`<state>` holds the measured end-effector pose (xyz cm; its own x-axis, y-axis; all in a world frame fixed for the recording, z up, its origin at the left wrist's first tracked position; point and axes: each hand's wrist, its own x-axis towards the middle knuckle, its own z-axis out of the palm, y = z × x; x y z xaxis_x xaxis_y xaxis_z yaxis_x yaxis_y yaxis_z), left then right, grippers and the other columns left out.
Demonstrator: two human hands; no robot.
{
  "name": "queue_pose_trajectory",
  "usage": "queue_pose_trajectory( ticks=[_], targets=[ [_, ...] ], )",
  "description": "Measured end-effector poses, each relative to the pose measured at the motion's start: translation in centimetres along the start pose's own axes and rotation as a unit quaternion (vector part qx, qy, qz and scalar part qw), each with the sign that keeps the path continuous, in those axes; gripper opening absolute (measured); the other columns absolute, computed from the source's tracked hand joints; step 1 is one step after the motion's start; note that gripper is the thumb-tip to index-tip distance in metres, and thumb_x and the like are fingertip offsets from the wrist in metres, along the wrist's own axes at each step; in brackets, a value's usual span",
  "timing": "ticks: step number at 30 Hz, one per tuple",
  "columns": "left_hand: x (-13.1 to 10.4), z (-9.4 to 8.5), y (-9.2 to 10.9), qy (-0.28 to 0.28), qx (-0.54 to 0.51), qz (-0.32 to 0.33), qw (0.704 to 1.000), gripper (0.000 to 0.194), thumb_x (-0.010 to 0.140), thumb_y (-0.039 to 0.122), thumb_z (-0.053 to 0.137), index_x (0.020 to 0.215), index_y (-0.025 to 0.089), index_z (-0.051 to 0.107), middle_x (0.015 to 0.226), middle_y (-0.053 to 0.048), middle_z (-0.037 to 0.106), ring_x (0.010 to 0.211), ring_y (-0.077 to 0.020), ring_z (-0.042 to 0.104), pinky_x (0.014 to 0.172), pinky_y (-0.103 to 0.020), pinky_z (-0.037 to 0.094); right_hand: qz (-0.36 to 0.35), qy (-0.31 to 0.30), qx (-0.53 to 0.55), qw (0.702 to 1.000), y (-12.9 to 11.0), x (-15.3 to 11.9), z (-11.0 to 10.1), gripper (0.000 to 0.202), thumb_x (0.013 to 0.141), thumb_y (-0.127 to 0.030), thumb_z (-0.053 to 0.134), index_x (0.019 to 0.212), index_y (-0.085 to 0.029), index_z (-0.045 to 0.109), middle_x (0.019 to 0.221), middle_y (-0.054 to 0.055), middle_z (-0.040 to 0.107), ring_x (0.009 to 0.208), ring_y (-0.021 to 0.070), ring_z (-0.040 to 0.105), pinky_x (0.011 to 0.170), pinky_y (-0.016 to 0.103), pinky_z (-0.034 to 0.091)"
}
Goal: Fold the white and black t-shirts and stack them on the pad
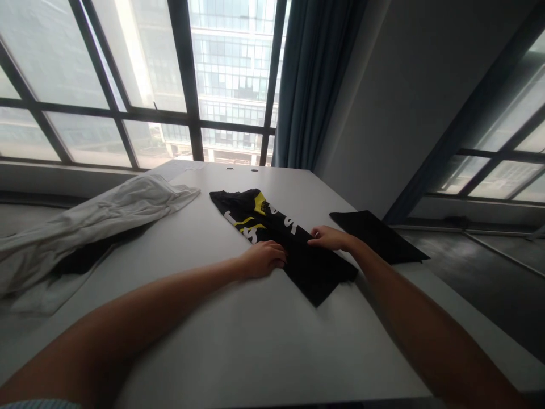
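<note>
A black printed garment (pixel 293 247) lies on a white table (pixel 238 352) before windows (pixel 232 62).

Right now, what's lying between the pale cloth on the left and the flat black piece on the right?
The head view shows a black garment with white and yellow print, touched by the left hand and right hand.

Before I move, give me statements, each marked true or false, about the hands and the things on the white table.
1. The left bare hand and right bare hand both touch the black garment with yellow and white print. True.
2. The left hand touches the garment's far end. False: it touches its near half.
3. The crumpled white cloth lies left of the garment, the flat black four-sided piece right of it. True.
4. The right hand rests on the flat piece. False: it touches the garment.
</note>
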<state>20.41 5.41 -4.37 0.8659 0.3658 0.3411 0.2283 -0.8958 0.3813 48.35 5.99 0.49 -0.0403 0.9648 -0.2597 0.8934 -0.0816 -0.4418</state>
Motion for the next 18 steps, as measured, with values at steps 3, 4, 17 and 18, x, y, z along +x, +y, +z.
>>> queue_pose_trajectory(
  ticks=[3, 4, 17, 18],
  targets=[
    [-1.9, -1.8, -0.6, -0.031, -0.073, 0.008, 0.997, 0.023, 0.097, 0.023, 0.057, 0.103, 0.017, 0.077, 0.112, -0.011, 0.077, 0.108, -0.023, 0.068, 0.1, -0.035, 0.051, -0.019, -0.014, 0.045, 0.999, -0.6, -2.0, 0.1, 0.063, 0.083, -0.023, 0.073, 0.143, -0.019, 0.054, 0.101, 0.007, 0.073, 0.087, 0.0181, 0.066, 0.075, 0.026, 0.052],
    [-3.1, -2.7, -0.7, -0.044, -0.101, -0.001, 0.994, 0.024, 0.097, 0.027, 0.057, 0.104, 0.017, 0.077, 0.11, -0.011, 0.077, 0.106, -0.0226, 0.069, 0.099, -0.034, 0.052, -0.032, -0.03, 0.053, 0.998, -1.0, -2.8, 0.1, 0.073, 0.083, -0.022, 0.074, 0.15, -0.022, 0.048, 0.106, 0.006, 0.073, 0.088, 0.0181, 0.067, 0.077, 0.027, 0.053],
    [-18.9, -8.2, 5.8, -0.088, -0.111, -0.122, 0.982, 0.03, 0.091, 0.04, 0.072, 0.117, 0.026, 0.073, 0.144, -0.012, 0.062, 0.143, -0.0309, 0.047, 0.119, -0.05, 0.038, -0.247, -0.148, -0.086, 0.954, -7.1, -10.1, 4.2, 0.052, 0.075, -0.008, 0.064, 0.125, -0.023, 0.072, 0.112, 0.007, 0.068, 0.092, 0.0199, 0.066, 0.079, 0.031, 0.053],
    [-19.0, -8.0, 6.7, -0.096, -0.095, -0.125, 0.983, 0.033, 0.089, 0.039, 0.074, 0.12, 0.027, 0.073, 0.148, -0.012, 0.059, 0.144, -0.0313, 0.045, 0.121, -0.051, 0.035, -0.252, -0.118, -0.119, 0.953, -7.2, -10.6, 4.4, 0.052, 0.074, -0.01, 0.068, 0.123, -0.025, 0.073, 0.116, 0.007, 0.067, 0.096, 0.0222, 0.065, 0.078, 0.032, 0.052]
  ],
)
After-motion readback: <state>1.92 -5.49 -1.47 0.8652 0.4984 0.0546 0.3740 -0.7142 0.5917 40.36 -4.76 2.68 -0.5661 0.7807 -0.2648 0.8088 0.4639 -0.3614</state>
